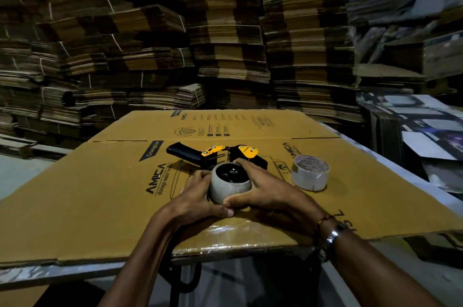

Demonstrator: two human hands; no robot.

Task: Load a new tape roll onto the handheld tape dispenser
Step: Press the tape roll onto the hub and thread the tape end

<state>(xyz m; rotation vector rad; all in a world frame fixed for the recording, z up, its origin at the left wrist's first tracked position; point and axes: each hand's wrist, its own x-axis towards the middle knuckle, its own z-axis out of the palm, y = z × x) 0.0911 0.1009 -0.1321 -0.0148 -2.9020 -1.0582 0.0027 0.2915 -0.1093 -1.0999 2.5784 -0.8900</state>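
A black and yellow handheld tape dispenser [215,154] lies flat on a flattened cardboard box [100,194]. A clear tape roll [229,187] sits around the dispenser's black hub, its open core facing up. My left hand [198,196] cups the roll's left side. My right hand [265,189] wraps its right side, fingers over the far rim and thumb at the near edge. A second tape roll [310,172], with a printed core, stands on the cardboard to the right, apart from my hands.
The cardboard lies on a table whose pale edge [50,274] shows at the front. Tall stacks of flattened cartons [225,43] fill the background. Printed boxes and sheets [426,131] are piled at the right.
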